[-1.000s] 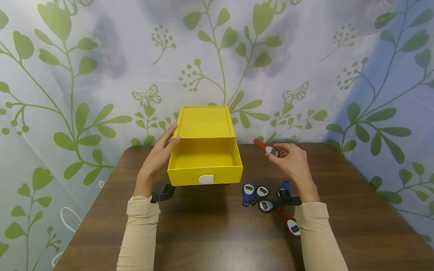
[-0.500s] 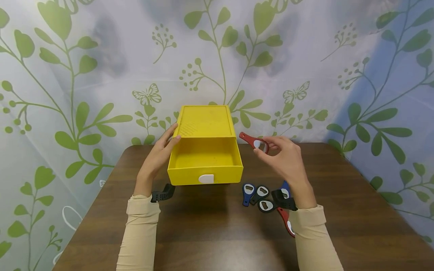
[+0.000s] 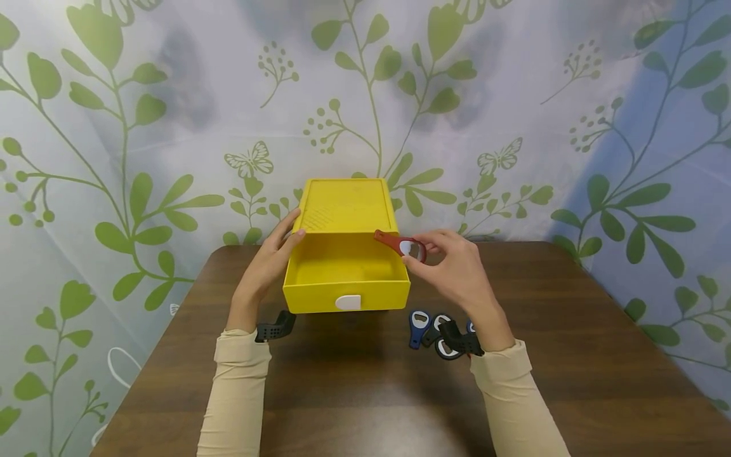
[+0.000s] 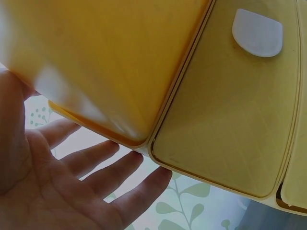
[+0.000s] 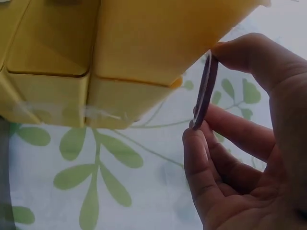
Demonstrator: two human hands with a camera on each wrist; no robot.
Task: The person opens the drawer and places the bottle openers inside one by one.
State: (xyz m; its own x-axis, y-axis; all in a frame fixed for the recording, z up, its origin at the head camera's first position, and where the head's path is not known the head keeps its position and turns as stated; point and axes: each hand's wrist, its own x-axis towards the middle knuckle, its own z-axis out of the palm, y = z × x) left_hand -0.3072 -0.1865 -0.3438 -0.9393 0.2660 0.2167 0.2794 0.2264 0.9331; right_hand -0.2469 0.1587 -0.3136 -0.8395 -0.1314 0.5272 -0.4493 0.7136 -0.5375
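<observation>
We are seeing the right hand pinching a red bottle opener by its ring end — thumb and fingertips clamped on it, handle pointing left. We are finding the opener held up by the right side of the pulled-out yellow drawer, handle tip overlapping that drawer's right rear corner in the head view; we cannot tell if they are touching. In the right wrist view it is showing edge-on.

The left hand is resting on the left side of the yellow cabinet, fingers spread apart and nearly straight, fingertips touching its edge.

We are noting a white pull on the drawer's front, plus a closed drawer below in the left wrist view. On the brown table a blue opener and two black openers are lying close together, partly covered by the black wrist strap — anything further right is mostly hiding behind the arm. Leaf-patterned cloth is hanging behind.
</observation>
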